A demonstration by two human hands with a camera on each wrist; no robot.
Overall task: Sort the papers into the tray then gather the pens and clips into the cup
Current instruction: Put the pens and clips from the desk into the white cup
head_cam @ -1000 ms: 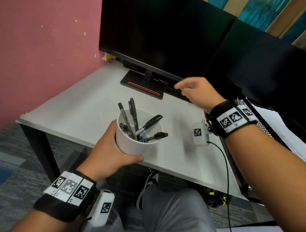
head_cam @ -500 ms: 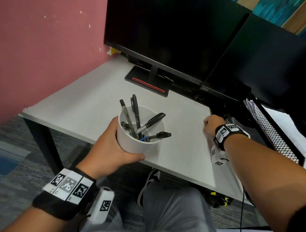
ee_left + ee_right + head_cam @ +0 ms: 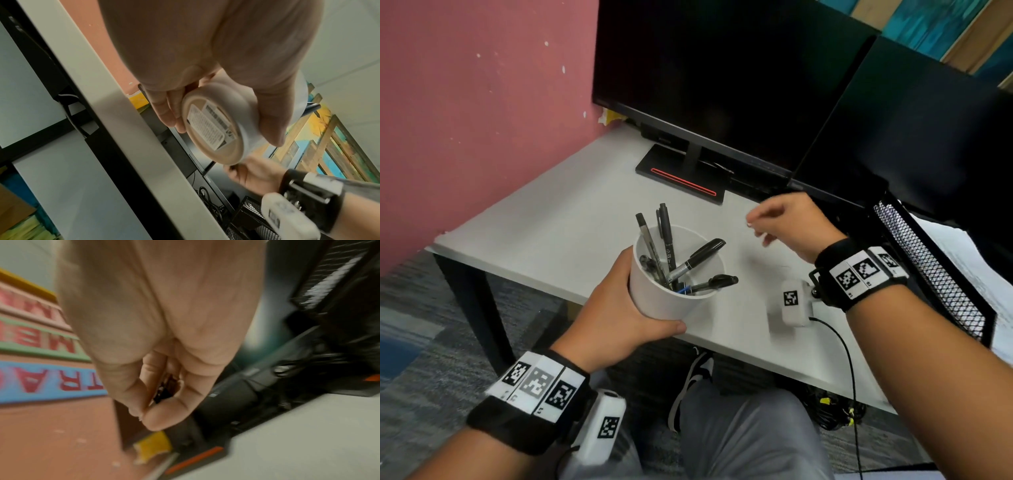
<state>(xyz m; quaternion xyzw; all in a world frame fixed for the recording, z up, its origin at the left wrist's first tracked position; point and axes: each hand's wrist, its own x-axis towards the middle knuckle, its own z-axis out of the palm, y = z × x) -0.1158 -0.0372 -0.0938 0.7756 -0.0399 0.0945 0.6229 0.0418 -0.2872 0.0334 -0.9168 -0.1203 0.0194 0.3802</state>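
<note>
My left hand grips a white cup at the table's near edge, thumb in front and fingers behind it. The cup leans a little and holds several dark pens. In the left wrist view its labelled base faces the camera. My right hand hovers above the table, right of the cup and behind it, with fingers curled. In the right wrist view these fingers pinch a small dark clip, mostly hidden. A black mesh tray at the right holds white papers.
Two dark monitors stand at the back of the grey table; one has a stand with a red stripe. A pink wall bounds the left side. Cables lie under the table by my knees.
My right hand has risen from the table beside the tray and moved left towards the cup with fingers curled on something small. The left hand keeps holding the cup in place.
</note>
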